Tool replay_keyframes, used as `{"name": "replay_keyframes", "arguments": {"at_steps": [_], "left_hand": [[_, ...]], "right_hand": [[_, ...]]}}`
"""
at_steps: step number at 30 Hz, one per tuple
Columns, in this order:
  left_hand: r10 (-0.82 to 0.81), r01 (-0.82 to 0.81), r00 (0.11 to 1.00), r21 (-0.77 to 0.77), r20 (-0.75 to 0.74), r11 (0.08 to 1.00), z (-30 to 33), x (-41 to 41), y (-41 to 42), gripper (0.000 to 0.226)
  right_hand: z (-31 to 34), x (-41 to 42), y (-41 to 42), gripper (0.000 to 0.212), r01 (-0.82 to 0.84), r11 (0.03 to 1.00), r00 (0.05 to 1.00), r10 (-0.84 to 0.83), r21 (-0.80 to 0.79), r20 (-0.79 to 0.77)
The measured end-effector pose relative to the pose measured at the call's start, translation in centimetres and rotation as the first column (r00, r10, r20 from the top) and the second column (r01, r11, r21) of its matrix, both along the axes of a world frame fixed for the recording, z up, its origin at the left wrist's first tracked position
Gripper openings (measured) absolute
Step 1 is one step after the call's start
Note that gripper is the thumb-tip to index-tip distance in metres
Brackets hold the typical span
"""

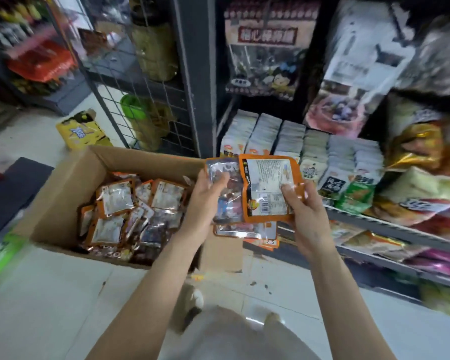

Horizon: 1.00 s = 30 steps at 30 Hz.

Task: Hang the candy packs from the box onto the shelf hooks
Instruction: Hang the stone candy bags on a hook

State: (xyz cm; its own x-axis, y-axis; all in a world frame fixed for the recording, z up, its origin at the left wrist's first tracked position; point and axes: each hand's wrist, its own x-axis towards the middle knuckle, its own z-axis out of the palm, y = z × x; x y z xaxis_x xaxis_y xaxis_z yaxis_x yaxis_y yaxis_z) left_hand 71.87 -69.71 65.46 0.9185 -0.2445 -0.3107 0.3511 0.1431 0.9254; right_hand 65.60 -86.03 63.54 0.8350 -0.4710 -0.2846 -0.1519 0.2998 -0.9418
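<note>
Candy packs [247, 193] are held in a small stack just right of the box [63, 203], above its right wall and in front of the shelf [390, 224]. The left hand [205, 201] comes up from below, palm toward the stack, with its thumb curled over the face of the left-hand pack and its fingers behind. The right hand [305, 219] grips the orange pack [268, 188] at its right edge, thumb on the printed label, fingers wrapped round the back. Both forearms reach forward from the bottom of the view, meeting at the stack.

The box sits open on the floor with more packs [130, 214] piled loosely inside. Behind the box stands a wire grid panel [130, 81], and a yellow carton [82, 131] lies on the floor beyond it. Right of the box, rows of white packets [291, 136] fill the shelf, with larger bags [268, 48] hanging above them; these are blurred.

The orange pack stands upright, long axis roughly vertical and tilted slightly, its label side facing the person.
</note>
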Motion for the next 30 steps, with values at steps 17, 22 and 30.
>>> {"name": "replay_keyframes", "arguments": {"at_steps": [17,22,30], "left_hand": [[-0.368,-0.07,0.61,0.511,0.702,0.857,0.4,-10.8,-19.1,0.024],[-0.564,0.043,0.527,0.644,0.636,0.764,2.6,-9.7,-22.4,0.066],[-0.598,-0.105,0.334,0.659,0.729,0.744,3.5,-7.0,-26.6,0.046]], "right_hand": [[3.7,-14.0,-19.1,0.013,0.289,0.694,0.941,-0.334,-0.659,0.06],[6.7,-13.3,-20.9,0.014,0.271,0.774,0.956,-0.285,-0.572,0.066],[10.6,-11.2,-23.3,0.038,0.067,0.941,0.994,-0.034,-0.332,0.105]]}}
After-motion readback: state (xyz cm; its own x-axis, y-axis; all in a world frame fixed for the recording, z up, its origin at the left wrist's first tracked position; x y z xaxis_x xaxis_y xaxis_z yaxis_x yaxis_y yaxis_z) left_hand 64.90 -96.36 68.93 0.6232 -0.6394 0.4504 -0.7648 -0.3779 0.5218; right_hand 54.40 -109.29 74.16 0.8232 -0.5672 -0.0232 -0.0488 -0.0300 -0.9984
